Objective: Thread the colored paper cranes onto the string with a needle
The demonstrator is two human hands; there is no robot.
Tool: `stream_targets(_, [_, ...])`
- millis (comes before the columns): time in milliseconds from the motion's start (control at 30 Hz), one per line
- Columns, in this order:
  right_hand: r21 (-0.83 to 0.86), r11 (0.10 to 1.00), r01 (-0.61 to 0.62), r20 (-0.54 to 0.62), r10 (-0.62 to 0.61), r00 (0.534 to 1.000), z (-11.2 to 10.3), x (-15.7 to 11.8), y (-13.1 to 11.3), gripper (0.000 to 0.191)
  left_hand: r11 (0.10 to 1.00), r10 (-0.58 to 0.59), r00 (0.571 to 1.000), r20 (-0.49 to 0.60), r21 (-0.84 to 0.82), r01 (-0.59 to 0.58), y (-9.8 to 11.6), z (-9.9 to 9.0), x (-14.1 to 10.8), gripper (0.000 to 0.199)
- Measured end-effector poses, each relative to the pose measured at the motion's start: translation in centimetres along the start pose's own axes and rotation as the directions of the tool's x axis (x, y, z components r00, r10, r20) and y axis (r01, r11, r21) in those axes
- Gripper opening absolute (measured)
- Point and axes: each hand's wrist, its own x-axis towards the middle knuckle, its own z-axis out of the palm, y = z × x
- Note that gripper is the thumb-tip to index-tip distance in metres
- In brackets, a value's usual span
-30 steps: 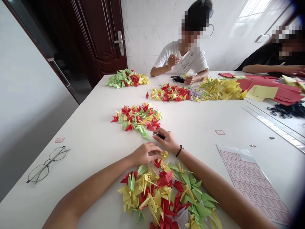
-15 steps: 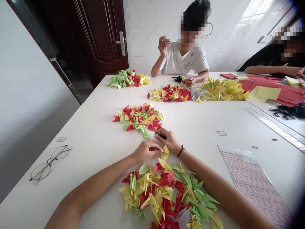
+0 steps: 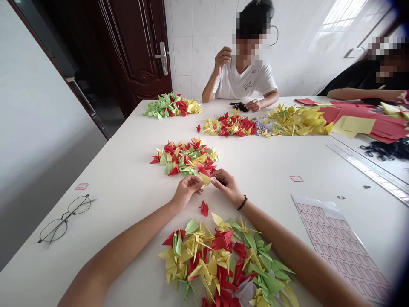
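My left hand (image 3: pixel 188 190) pinches a yellow folded-paper crane (image 3: pixel 205 179) between thumb and fingers. At the crane's right side, my right hand (image 3: pixel 227 187) is closed around a small black-handled tool (image 3: pixel 220 181); its tip is too small to tell its kind. Just beyond the hands lies a cluster of red, yellow and green paper cranes (image 3: pixel 185 157). A single red crane (image 3: pixel 204 208) rests on the table below my left hand. Between my forearms spreads a larger heap of mixed cranes (image 3: pixel 223 258).
Eyeglasses (image 3: pixel 67 218) lie at left. On the right are a sticker sheet (image 3: pixel 338 238), a ruler (image 3: pixel 367 172) and black cords (image 3: pixel 386 149). Across the table (image 3: pixel 121 170), a person in white (image 3: pixel 244 81) works beside more cranes (image 3: pixel 297 120); another person's arm (image 3: pixel 367 94) shows at far right.
The yellow crane has gone up and left in my left hand, to meet my right hand. A red crane now lies alone, apart from the near heap. The person opposite has leaned left.
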Motion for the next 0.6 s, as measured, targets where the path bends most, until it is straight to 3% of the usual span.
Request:
stream_targets(333, [-0.14, 0.99, 0.023, 0.066, -0.013, 0.998, 0.36, -0.08, -0.09, 0.022, 0.999, -0.021, 0.999, 0.035, 0.025, 0.021, 0.26, 0.13, -0.12, 0.023])
stream_targets(467, [-0.163, 0.986, 0.038, 0.04, -0.031, 0.999, 0.38, -0.07, -0.11, 0.021, 0.997, -0.022, 0.999, 0.032, -0.076, 0.024, 0.33, -0.15, -0.12, 0.031])
stream_targets(600, [-0.17, 0.985, 0.039, 0.046, -0.031, 0.998, 0.37, -0.09, 0.05, 0.02, 0.993, -0.035, 0.991, 0.128, -0.108, 0.049, 0.37, -0.46, -0.11, 0.041])
